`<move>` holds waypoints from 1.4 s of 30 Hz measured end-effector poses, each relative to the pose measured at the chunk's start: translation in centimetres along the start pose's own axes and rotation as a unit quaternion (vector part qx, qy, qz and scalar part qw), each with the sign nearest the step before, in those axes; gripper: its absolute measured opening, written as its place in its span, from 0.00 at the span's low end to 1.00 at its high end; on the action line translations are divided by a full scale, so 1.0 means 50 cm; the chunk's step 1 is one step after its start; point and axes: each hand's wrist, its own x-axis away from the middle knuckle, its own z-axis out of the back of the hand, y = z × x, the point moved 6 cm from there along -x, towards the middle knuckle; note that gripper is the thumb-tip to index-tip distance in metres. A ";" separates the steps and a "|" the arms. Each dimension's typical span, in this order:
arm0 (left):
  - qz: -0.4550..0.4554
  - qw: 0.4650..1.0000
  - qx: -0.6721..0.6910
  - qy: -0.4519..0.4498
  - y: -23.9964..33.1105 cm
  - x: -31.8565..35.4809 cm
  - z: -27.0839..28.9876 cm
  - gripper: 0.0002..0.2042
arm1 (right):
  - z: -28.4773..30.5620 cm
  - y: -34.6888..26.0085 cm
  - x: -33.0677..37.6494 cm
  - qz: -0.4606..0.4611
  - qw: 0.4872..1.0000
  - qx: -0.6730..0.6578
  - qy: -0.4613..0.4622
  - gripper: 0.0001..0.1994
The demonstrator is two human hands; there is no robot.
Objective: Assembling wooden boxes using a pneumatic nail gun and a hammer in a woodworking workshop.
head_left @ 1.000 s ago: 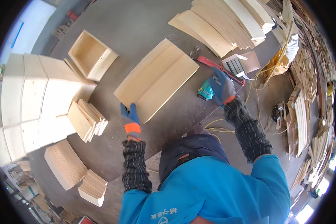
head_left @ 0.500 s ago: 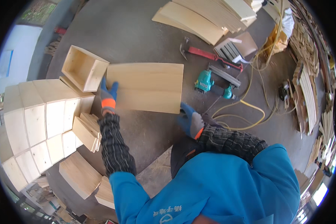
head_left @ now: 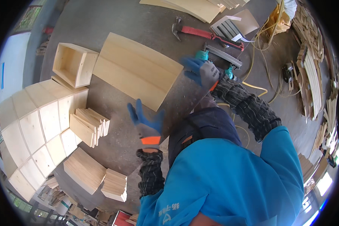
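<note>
A pale rectangular wooden panel [head_left: 137,69] lies slantwise on the dark work surface. My left hand [head_left: 147,122], in a blue and grey glove, is open with fingers spread, just off the panel's near edge. Past the panel's right corner is my right hand [head_left: 205,72], gloved alike; its fingers are stretched out and slightly blurred, with nothing seen in them. That hand hides part of a teal nail gun [head_left: 201,55]; whether it touches the gun I cannot tell.
A red-handled claw hammer [head_left: 203,32] and a small box of metal strips [head_left: 229,28] lie beyond. An open wooden box [head_left: 73,66], stacked boxes [head_left: 30,124] and piled wood pieces [head_left: 88,126] stand left. A yellow hose [head_left: 254,87] runs right.
The panel has turned clockwise, its right end swinging nearer to me. Both hands have come off it: the left moved right and nearer, the right moved away from me, over to the nail gun.
</note>
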 end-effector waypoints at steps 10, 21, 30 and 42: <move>-0.001 0.991 0.136 0.001 -0.153 -0.077 -0.061 0.33 | -0.093 0.049 -0.090 0.015 0.984 -0.068 -0.162 0.17; -0.104 0.990 -0.070 0.057 -0.014 -0.142 -0.031 0.30 | -0.088 0.035 -0.112 0.163 0.971 0.120 -0.129 0.19; -0.193 0.973 -0.051 0.116 0.020 -0.193 -0.128 0.15 | -0.117 0.067 -0.118 -0.089 0.951 0.038 -0.294 0.21; -0.198 0.970 -0.051 0.128 0.018 -0.192 -0.134 0.16 | 0.004 0.202 0.134 -0.160 0.928 0.301 -0.152 0.49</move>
